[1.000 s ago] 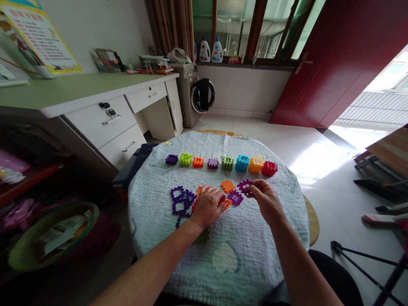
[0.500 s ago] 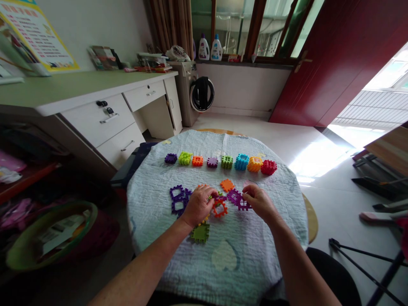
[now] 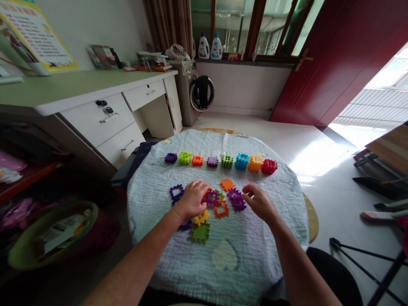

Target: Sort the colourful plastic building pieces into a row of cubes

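My left hand (image 3: pixel 193 199) is closed on a purple square piece (image 3: pixel 211 196), held over the pile at the middle of the cloth. My right hand (image 3: pixel 255 197) has its thumb and forefinger apart, just right of dark purple pieces (image 3: pixel 236 199), with nothing between them. An orange square (image 3: pixel 227 184) lies above those pieces, and an orange frame (image 3: pixel 221 208) below the held one. Under my left hand are a yellow piece (image 3: pixel 202 218) and a green square (image 3: pixel 200 233). Dark blue-purple frames (image 3: pixel 176 193) are partly hidden by that hand.
Along the far side of the cloth-covered table (image 3: pixel 245 255) runs a row of several small coloured cubes, from a purple one (image 3: pixel 171 158) to a red one (image 3: pixel 269 166). A desk (image 3: pixel 79 87) stands at the left, with a basket (image 3: pixel 92 229) below it.
My left hand has shifted slightly left, and the purple piece now shows at its fingertips. The purple piece near my right fingers has turned or been set down among the others.
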A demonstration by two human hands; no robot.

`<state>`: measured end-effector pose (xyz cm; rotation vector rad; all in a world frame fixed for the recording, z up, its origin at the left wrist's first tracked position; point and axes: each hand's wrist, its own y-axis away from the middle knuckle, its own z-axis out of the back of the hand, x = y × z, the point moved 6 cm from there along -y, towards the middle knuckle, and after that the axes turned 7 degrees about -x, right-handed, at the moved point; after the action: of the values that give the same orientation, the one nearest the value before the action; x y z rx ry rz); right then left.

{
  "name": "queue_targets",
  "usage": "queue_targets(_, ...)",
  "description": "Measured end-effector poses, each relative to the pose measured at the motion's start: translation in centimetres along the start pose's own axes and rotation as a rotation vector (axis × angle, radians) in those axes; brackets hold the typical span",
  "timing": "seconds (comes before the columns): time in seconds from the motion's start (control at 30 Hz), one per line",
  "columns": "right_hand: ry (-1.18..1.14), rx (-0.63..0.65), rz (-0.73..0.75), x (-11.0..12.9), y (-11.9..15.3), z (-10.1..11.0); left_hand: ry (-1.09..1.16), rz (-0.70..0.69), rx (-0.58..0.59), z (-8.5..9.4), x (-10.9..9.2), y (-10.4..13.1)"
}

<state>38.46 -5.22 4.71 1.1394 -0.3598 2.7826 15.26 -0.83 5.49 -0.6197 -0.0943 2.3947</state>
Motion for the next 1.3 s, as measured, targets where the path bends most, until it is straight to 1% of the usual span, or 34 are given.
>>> queue_targets(0.1,0.048,0.067,0.078,0.2,0.4,-0.8,-0.002,0.000,0.043,0.0,-0.3,-0.6)
queue_targets(0.23,0.132,0.174,0.213,0.0,1.3,-2.2,-0.069,-0.038,0.116,-1.4,-1.0,-1.3)
queue_targets(0.3,0.186,0.194,0.245,-0.2,1.5,-2.5,-0.112,-0.040,0.148,-2.1,-1.2,-1.5)
queue_targets(0.37,0.209,0.195,0.267,-0.1,1.6,-2.5,-0.133,-0.026,0.149,-2.3,-1.2,-1.8)
queue_targets(0.43,0.187,0.174,0.283,0.4,1.4,-2.3,-0.121,-0.018,0.121,-2.0,-1.4,-2.0)
queue_targets(0.53,0.096,0.136,0.289,1.6,1.2,-2.4,-0.079,0.001,0.068,-1.2,-1.5,-2.1)
queue_targets(0.67,-0.008,0.135,0.288,3.2,1.2,-3.8,-0.009,0.024,0.043,-0.5,-1.3,-1.8)
queue_targets(0.77,-0.039,0.097,0.271,3.5,1.0,-4.3,0.059,0.031,0.033,-0.2,-0.8,-1.5)
queue_targets(0.87,-0.050,0.010,0.241,2.9,0.5,-3.2,0.104,0.061,0.007,0.3,-0.3,-1.5)
queue_targets(0.97,-0.067,-0.053,0.189,1.8,0.2,-1.5,0.106,0.063,0.012,0.4,-0.9,-1.7)
queue_targets(1.07,-0.075,-0.088,0.144,0.9,0.1,-0.3,0.076,-0.019,0.074,-0.5,-2.9,-1.9)
queue_targets(1.17,-0.067,-0.103,0.124,0.4,0.1,0.1,0.009,-0.101,0.142,-1.9,-4.9,-1.8)
queue_targets(1.23,-0.066,-0.095,0.118,0.3,0.1,0.0,-0.027,-0.115,0.174,-2.7,-5.4,-1.8)
queue_targets(1.3,-0.068,-0.070,0.123,0.5,0.1,-0.2,-0.030,-0.113,0.188,-3.1,-5.6,-1.8)
